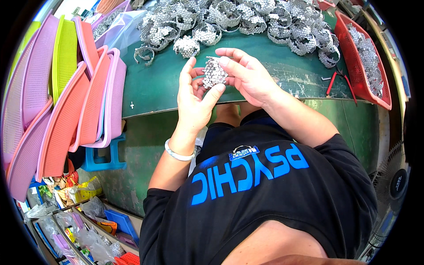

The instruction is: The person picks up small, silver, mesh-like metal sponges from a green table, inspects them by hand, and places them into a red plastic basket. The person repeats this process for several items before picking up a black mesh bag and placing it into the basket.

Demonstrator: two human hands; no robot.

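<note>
Between my two hands, just above the near part of the green table [154, 90], is a curled strip of silvery-grey knobbly mesh [214, 73]. My left hand [196, 95] grips it from the left and below, the thumb along its lower edge and the fingers partly hidden behind it. From the right, my right hand [249, 75] closes on it with the thumb on its upper side and the index finger arched above. Beyond the hands lies a large heap of similar curled grey strips [247, 22].
Red-handled pliers [331, 84] lie at the table's right, beside a red basket [383, 90] of grey pieces. Nested pink, purple and green baskets [66, 119] crowd the left. Below them are a blue stool [104, 161] and bagged goods. A fan [395, 181] stands at the right.
</note>
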